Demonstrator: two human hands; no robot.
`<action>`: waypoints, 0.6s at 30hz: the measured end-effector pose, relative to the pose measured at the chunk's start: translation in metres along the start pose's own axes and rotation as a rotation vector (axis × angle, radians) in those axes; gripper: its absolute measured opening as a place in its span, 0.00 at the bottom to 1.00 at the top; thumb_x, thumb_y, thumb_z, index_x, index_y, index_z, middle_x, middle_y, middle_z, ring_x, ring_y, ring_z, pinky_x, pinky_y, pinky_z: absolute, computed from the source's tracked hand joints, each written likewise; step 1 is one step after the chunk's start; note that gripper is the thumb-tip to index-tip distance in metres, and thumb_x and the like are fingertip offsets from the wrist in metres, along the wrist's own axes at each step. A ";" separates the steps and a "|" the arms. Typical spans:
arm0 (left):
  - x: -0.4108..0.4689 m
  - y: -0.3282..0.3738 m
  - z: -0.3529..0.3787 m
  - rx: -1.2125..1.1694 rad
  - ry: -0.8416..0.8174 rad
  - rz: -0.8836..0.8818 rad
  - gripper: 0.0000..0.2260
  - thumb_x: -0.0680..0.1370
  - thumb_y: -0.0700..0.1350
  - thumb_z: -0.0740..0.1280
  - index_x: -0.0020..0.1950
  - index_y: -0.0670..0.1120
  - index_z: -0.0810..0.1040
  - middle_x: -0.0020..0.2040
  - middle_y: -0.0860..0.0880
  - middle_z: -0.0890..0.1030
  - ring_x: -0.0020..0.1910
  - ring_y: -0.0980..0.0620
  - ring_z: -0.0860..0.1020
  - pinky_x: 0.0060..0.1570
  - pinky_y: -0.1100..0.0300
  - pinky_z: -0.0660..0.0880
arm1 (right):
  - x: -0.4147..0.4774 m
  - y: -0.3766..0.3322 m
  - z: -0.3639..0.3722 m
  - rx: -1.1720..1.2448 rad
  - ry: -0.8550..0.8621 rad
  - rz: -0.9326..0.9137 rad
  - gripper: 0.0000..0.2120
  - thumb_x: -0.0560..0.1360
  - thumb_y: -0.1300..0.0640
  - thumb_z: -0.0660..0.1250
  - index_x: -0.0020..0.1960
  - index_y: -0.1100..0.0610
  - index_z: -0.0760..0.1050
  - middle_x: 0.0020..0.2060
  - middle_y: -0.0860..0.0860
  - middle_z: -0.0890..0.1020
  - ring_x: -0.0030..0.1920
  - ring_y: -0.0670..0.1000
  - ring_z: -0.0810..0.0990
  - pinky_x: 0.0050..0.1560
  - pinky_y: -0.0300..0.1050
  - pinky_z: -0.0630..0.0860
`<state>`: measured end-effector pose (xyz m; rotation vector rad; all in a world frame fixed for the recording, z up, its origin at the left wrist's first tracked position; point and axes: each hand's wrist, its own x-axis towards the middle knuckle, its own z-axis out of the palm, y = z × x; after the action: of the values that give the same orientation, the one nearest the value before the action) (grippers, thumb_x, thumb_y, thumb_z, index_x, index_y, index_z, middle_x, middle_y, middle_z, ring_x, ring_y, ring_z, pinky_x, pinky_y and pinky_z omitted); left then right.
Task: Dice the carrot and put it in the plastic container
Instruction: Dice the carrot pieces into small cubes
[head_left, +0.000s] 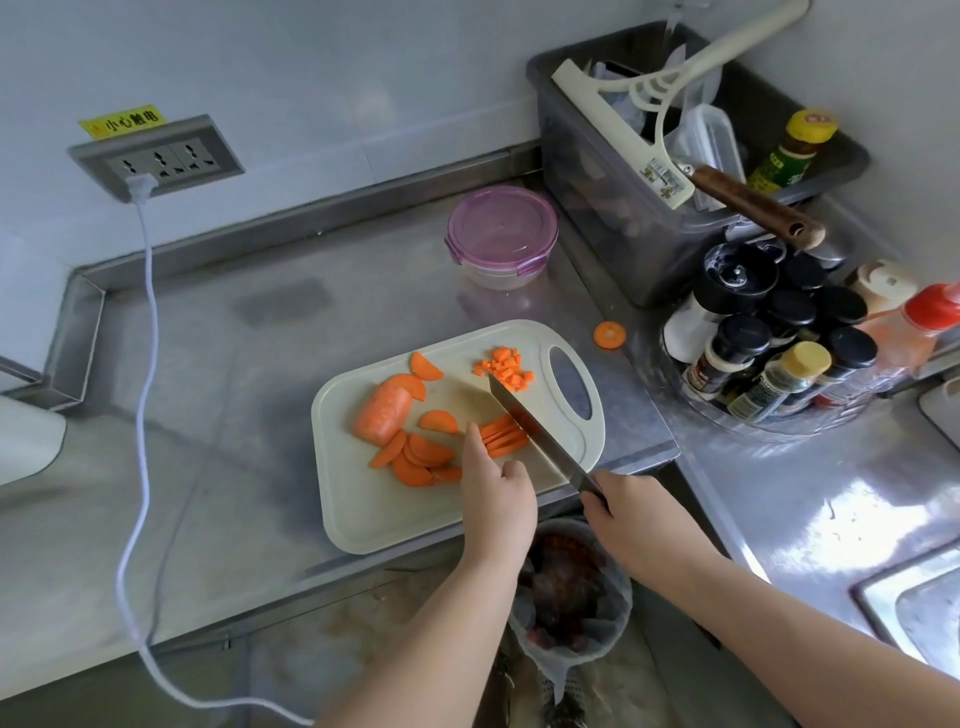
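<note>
Head view, mid-dicing on the cutting board (374, 509): right hand (634, 514) gripping the knife (524, 421) across carrot strips (501, 439), left hand (493, 493) pressing their ends, diced bits (504, 366) at the board's far corner, lidded container (501, 236) beyond it; next, likely crosswise cuts.

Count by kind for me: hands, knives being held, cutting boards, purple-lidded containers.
hands: 2, left hand and right hand
knife: 1
cutting board: 1
purple-lidded plastic container: 1
Total: 5
</note>
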<state>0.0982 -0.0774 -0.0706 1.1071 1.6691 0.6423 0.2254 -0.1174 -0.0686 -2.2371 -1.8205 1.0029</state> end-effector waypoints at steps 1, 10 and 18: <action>0.000 0.000 0.001 0.002 0.000 0.008 0.27 0.81 0.36 0.54 0.79 0.46 0.50 0.77 0.48 0.58 0.75 0.50 0.59 0.73 0.57 0.59 | 0.000 0.000 0.000 0.001 0.000 0.001 0.09 0.82 0.53 0.56 0.44 0.48 0.68 0.37 0.43 0.76 0.35 0.42 0.75 0.35 0.33 0.69; 0.006 -0.007 -0.009 0.156 0.082 0.128 0.27 0.79 0.35 0.59 0.77 0.45 0.56 0.75 0.47 0.61 0.73 0.51 0.63 0.70 0.58 0.63 | -0.002 -0.002 -0.002 -0.010 -0.021 0.023 0.17 0.82 0.54 0.56 0.35 0.45 0.61 0.33 0.44 0.73 0.32 0.41 0.71 0.30 0.33 0.62; 0.038 -0.005 -0.027 0.843 -0.048 0.251 0.22 0.77 0.50 0.67 0.70 0.47 0.68 0.67 0.48 0.67 0.63 0.47 0.73 0.56 0.58 0.73 | -0.001 -0.007 0.005 0.021 0.011 0.018 0.11 0.82 0.52 0.55 0.44 0.50 0.71 0.38 0.46 0.78 0.36 0.44 0.76 0.38 0.40 0.76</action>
<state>0.0684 -0.0429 -0.0818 1.9251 1.8126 0.0227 0.2171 -0.1176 -0.0690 -2.2460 -1.7800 1.0065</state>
